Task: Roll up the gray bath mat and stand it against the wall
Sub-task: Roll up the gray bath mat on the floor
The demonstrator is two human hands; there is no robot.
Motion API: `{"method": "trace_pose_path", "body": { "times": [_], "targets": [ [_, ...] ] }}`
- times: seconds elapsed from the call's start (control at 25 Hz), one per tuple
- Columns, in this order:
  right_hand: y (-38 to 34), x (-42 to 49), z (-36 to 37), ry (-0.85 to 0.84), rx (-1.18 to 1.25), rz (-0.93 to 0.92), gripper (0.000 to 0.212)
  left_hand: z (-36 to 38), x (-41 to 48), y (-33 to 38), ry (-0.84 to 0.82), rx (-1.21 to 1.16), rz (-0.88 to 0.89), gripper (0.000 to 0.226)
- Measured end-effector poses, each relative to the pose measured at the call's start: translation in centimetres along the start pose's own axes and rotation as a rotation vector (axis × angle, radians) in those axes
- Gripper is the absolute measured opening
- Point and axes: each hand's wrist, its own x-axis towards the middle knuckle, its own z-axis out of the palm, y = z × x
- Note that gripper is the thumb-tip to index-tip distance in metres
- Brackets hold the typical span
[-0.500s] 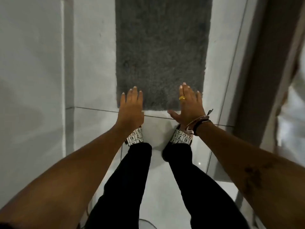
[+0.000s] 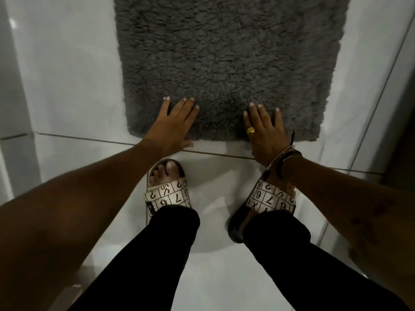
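A shaggy gray bath mat (image 2: 226, 61) lies flat on the white tiled floor, stretching away from me. My left hand (image 2: 173, 124) rests palm down on its near left edge, fingers spread, thumb at the hem. My right hand (image 2: 265, 129), with a gold ring and wrist bands, lies flat over the near right edge. Neither hand has closed around the mat; the near edge still lies flat on the floor.
My feet in patterned slides (image 2: 167, 189) stand on the white tiles (image 2: 74, 86) just behind the mat's near edge. A pale wall or panel (image 2: 11, 86) runs along the left. A dark door frame (image 2: 404, 122) rises at the right.
The view has dropped closer to the floor. Both hands have come down onto the mat's near edge, spread a little wider apart.
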Motion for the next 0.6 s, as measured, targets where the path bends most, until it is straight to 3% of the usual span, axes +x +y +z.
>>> {"method": "trace_pose_path", "body": {
  "times": [0.16, 0.24, 0.4, 0.6],
  "targets": [
    [0.6, 1.4, -0.1, 0.007, -0.010, -0.037, 0.086, 0.4, 0.7, -0.7, 0.012, 0.130, 0.061, 0.095],
    [0.6, 1.7, -0.9, 0.033, 0.027, -0.056, 0.071, -0.4, 0.6, -0.4, 0.017, 0.186, 0.111, 0.083],
    [2.5, 3.9, -4.7, 0.177, 0.162, 0.054, 0.052, -3.2, 1.0, -2.0, 0.251, 0.131, 0.059, 0.060],
    [5.2, 7.8, -9.7, 0.319, 0.212, 0.159, 0.030, -6.3, 3.3, -3.1, 0.467, 0.048, -0.060, 0.056]
  ]
}}
